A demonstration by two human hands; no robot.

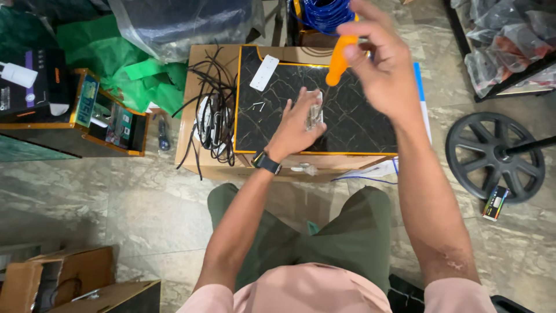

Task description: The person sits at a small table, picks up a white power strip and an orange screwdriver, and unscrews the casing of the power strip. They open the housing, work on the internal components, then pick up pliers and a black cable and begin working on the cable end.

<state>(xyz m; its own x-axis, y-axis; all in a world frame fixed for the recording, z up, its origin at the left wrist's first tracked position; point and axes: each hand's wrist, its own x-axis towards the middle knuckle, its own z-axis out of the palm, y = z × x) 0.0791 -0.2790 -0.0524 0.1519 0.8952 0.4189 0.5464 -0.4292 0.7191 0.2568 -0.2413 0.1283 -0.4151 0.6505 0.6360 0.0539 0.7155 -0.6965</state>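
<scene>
Head view: a seated person looks down at a black marble-patterned slab [347, 116] with an orange rim, laid on a cardboard box [200, 75] at frame centre as a work surface.
Left hand [298, 122]: fingers spread flat, pressing a small clear-and-white part [315, 113] against the slab, seemingly to keep it from slipping.
Right hand [379, 61]: raised at upper centre, fingers pinching the handle of an orange-handled screwdriver [337, 64]; its tip points down at the part.
White strip [264, 72]: a socket-like bar lying at the slab's upper left corner.
Black cables [211, 116]: a loose bundle on the box, left of the slab.
Blue wire coil [324, 13]: top centre, sitting in a box.
Cardboard boxes [63, 281]: lower left, open; contents unclear.
Black wheel [494, 155]: right, on the floor.
</scene>
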